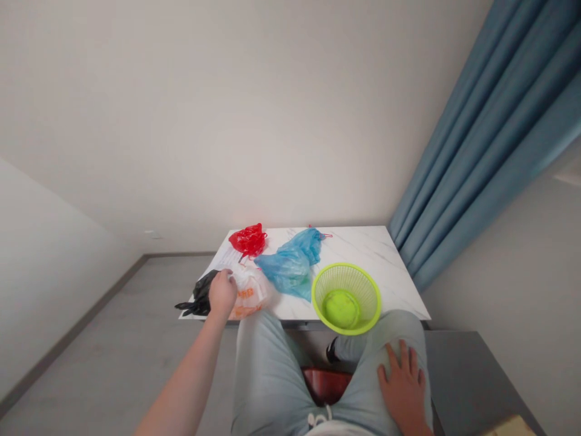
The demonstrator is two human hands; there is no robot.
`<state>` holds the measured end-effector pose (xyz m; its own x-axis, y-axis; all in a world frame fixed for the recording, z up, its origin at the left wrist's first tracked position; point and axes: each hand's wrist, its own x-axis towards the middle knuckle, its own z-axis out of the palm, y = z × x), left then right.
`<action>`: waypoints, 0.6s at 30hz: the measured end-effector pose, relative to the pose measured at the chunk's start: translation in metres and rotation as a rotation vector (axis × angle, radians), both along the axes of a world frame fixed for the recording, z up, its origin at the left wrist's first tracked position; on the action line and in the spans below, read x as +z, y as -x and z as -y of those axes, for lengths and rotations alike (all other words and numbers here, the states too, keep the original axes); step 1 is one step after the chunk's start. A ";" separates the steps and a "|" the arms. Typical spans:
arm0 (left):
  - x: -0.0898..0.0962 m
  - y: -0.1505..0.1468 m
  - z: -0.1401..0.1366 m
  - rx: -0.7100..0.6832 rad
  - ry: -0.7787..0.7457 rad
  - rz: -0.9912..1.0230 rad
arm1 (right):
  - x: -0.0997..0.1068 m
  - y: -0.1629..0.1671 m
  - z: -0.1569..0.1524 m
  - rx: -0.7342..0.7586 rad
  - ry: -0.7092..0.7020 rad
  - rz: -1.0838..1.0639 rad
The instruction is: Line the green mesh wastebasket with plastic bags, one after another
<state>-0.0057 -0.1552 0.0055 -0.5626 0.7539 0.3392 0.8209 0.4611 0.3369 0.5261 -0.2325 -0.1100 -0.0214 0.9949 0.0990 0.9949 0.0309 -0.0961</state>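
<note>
My left hand (222, 293) is closed at the left side of the table, pinching the edge of a white plastic bag (250, 289) with orange print. A crumpled black plastic bag (202, 295) lies just left of that hand, partly hidden behind it. My right hand (403, 383) rests on my right thigh with its fingers spread and nothing in it. Beyond the white bag sits a crumpled red plastic bag (249, 240). A blue plastic bag (290, 264) is spread across the middle of the table. What the bags contain, if anything, I cannot make out.
A lime-green plastic basket (346, 271) stands at the front edge of the white marbled table (363, 243). Printed paper (227, 259) lies partly under the bags. A blue curtain (481, 139) hangs at the right, above a dark grey surface (467, 369). The wall borders the table's back.
</note>
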 end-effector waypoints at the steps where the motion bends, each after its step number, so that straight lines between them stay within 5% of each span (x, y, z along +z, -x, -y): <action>1: -0.001 0.002 0.000 0.004 -0.005 0.009 | 0.001 0.001 -0.001 0.003 0.008 0.002; 9: -0.004 0.013 -0.017 0.084 -0.034 0.079 | -0.002 0.000 -0.006 -0.012 0.057 0.042; 15: -0.017 0.013 -0.019 -0.057 0.097 0.256 | 0.007 0.002 -0.008 0.006 0.098 0.071; 18: -0.023 0.020 -0.011 -0.031 0.016 0.322 | 0.011 0.001 -0.006 0.002 0.099 0.071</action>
